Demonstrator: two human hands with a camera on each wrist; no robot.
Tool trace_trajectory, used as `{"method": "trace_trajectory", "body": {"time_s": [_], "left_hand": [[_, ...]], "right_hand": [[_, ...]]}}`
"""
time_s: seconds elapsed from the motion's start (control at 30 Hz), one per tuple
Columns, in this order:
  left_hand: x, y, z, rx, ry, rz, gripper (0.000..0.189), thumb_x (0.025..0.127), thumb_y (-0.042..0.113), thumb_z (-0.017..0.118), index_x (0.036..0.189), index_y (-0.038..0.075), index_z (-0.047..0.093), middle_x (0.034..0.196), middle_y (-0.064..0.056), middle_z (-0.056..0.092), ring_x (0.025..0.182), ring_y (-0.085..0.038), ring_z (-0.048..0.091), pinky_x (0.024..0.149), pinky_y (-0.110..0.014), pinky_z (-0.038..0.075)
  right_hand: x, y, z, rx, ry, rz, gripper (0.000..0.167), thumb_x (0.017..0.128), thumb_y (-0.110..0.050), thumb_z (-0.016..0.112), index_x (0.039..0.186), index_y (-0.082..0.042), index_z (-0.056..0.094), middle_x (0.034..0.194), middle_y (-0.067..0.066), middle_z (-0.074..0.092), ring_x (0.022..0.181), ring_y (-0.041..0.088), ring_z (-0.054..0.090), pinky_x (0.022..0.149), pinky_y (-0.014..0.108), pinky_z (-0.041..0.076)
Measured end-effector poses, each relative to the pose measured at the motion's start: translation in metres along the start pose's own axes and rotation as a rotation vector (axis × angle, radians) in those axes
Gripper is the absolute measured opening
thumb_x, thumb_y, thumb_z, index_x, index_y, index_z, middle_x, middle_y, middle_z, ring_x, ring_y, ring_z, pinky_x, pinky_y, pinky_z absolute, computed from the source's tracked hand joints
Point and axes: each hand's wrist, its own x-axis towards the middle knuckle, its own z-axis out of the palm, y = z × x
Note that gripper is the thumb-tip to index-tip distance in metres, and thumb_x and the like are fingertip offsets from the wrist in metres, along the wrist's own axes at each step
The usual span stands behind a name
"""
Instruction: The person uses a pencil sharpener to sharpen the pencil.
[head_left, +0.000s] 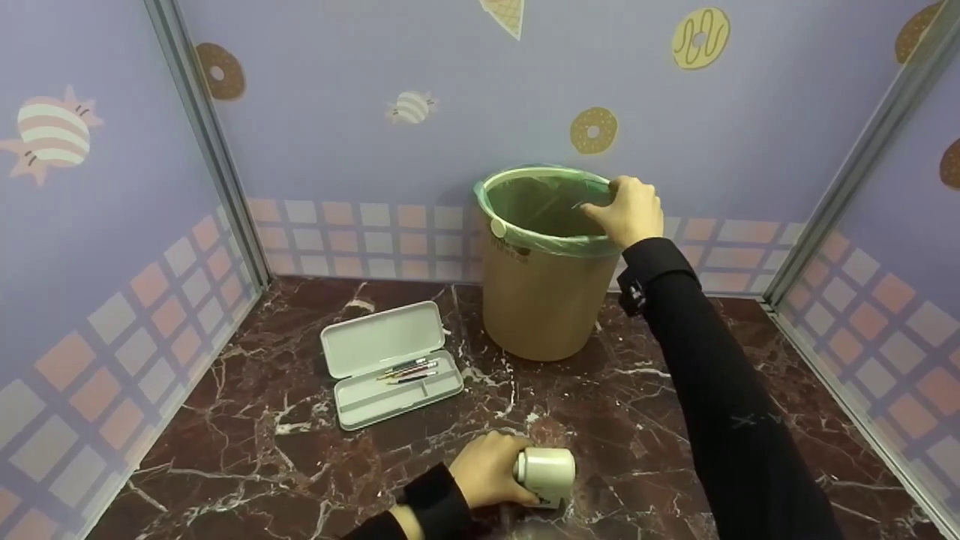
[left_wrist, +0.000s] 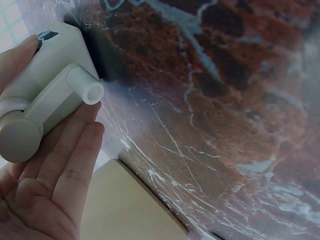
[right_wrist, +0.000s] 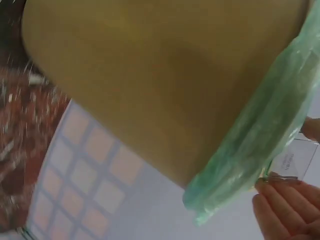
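My left hand [head_left: 487, 469] grips a white crank pencil sharpener [head_left: 551, 469] low over the marble-patterned surface. In the left wrist view, the sharpener's crank handle [left_wrist: 60, 90] sticks out, with thumb and fingers on either side of the body. At the back, my right hand [head_left: 637, 214] is over the right rim of a tan trash bin [head_left: 544, 307] lined with a green bag [right_wrist: 255, 132]. A small clear plastic box [right_wrist: 292, 157], like a shavings drawer, is pinched between its thumb and fingers; the bin and hand mostly hide it in the head view.
Left of the bin lies an open white pencil case [head_left: 386, 341] with several pencils [head_left: 409, 370] in its tray. Purple panels with printed sweets [head_left: 412, 107] enclose the dark red marble-patterned surface [head_left: 247, 442] at the back and both sides.
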Motion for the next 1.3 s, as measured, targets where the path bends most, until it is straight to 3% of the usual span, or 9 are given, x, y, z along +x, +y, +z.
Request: {"method": "trace_trajectory", "body": {"time_s": [0.13, 0.2, 0.23, 0.33, 0.43, 0.67, 0.9, 1.1, 1.3], "left_hand": [[-0.001, 0.001, 0.0, 0.005, 0.006, -0.002, 0.044, 0.059, 0.033, 0.097, 0.09, 0.014, 0.074, 0.08, 0.004, 0.075, 0.062, 0.001, 0.057, 0.057, -0.015, 0.045], [0.0, 0.002, 0.0, 0.008, 0.007, -0.003, 0.044, 0.059, 0.033, 0.097, 0.09, 0.014, 0.074, 0.08, 0.004, 0.076, 0.063, 0.0, 0.058, 0.058, -0.016, 0.046], [0.0, 0.002, 0.0, 0.01, 0.007, -0.004, 0.044, 0.059, 0.033, 0.098, 0.09, 0.014, 0.074, 0.08, 0.004, 0.076, 0.063, 0.0, 0.059, 0.058, -0.016, 0.046], [0.0, 0.003, 0.0, 0.019, 0.003, -0.005, 0.044, 0.059, 0.034, 0.098, 0.091, 0.014, 0.074, 0.081, 0.004, 0.076, 0.063, -0.001, 0.06, 0.058, -0.017, 0.047], [0.0, 0.003, 0.0, 0.027, -0.001, -0.004, 0.044, 0.059, 0.034, 0.098, 0.091, 0.014, 0.074, 0.08, 0.004, 0.076, 0.064, -0.001, 0.06, 0.058, -0.018, 0.048], [0.0, 0.002, 0.0, 0.012, 0.002, -0.011, 0.043, 0.058, 0.032, 0.097, 0.089, 0.013, 0.074, 0.079, 0.003, 0.076, 0.062, -0.002, 0.059, 0.058, -0.019, 0.048], [0.001, 0.0, 0.0, 0.009, -0.003, -0.006, 0.041, 0.059, 0.03, 0.096, 0.087, 0.012, 0.072, 0.077, 0.002, 0.074, 0.059, -0.001, 0.056, 0.056, -0.018, 0.045], [0.0, 0.001, 0.001, 0.014, -0.004, 0.006, 0.041, 0.06, 0.029, 0.095, 0.088, 0.011, 0.072, 0.077, 0.001, 0.075, 0.059, -0.001, 0.055, 0.055, -0.017, 0.044], [0.0, 0.002, 0.0, 0.012, 0.004, 0.013, 0.041, 0.06, 0.029, 0.096, 0.089, 0.011, 0.073, 0.077, 0.001, 0.074, 0.058, -0.001, 0.054, 0.054, -0.017, 0.043]], "right_hand": [[-0.003, 0.004, 0.0, 0.075, 0.021, 0.039, 0.041, 0.084, -0.037, 0.081, 0.079, -0.001, 0.061, 0.072, 0.01, 0.057, 0.071, 0.031, 0.055, 0.071, 0.042, 0.046], [-0.006, 0.004, 0.0, 0.098, 0.023, 0.049, 0.042, 0.084, -0.039, 0.081, 0.075, -0.005, 0.057, 0.068, 0.001, 0.042, 0.067, 0.023, 0.042, 0.066, 0.036, 0.035], [-0.007, 0.005, -0.001, 0.108, 0.02, 0.051, 0.041, 0.084, -0.039, 0.081, 0.077, -0.004, 0.059, 0.068, 0.002, 0.046, 0.067, 0.024, 0.046, 0.067, 0.036, 0.038], [-0.01, 0.006, -0.003, 0.14, 0.012, 0.056, 0.046, 0.085, -0.037, 0.081, 0.105, 0.004, 0.073, 0.091, 0.017, 0.072, 0.081, 0.033, 0.062, 0.078, 0.043, 0.049], [-0.012, 0.01, -0.005, 0.18, 0.007, 0.052, 0.058, 0.086, -0.036, 0.08, 0.124, 0.007, 0.069, 0.125, 0.029, 0.07, 0.107, 0.045, 0.068, 0.098, 0.053, 0.052], [-0.019, 0.013, -0.017, 0.242, -0.004, -0.02, 0.062, 0.086, -0.032, 0.081, 0.131, 0.006, 0.065, 0.123, 0.028, 0.072, 0.113, 0.043, 0.07, 0.102, 0.05, 0.053], [-0.046, 0.016, -0.033, 0.352, -0.081, -0.091, 0.063, 0.085, -0.031, 0.084, 0.133, 0.002, 0.063, 0.127, 0.025, 0.071, 0.115, 0.036, 0.073, 0.099, 0.039, 0.058], [-0.092, 0.033, -0.04, 0.454, -0.173, -0.13, 0.058, 0.084, -0.025, 0.084, 0.132, 0.001, 0.062, 0.128, 0.021, 0.071, 0.115, 0.028, 0.072, 0.09, 0.013, 0.055], [-0.153, 0.07, -0.029, 0.52, -0.269, -0.156, 0.053, 0.083, -0.016, 0.084, 0.13, -0.003, 0.064, 0.125, 0.017, 0.072, 0.104, 0.001, 0.072, 0.091, 0.014, 0.056]]}}
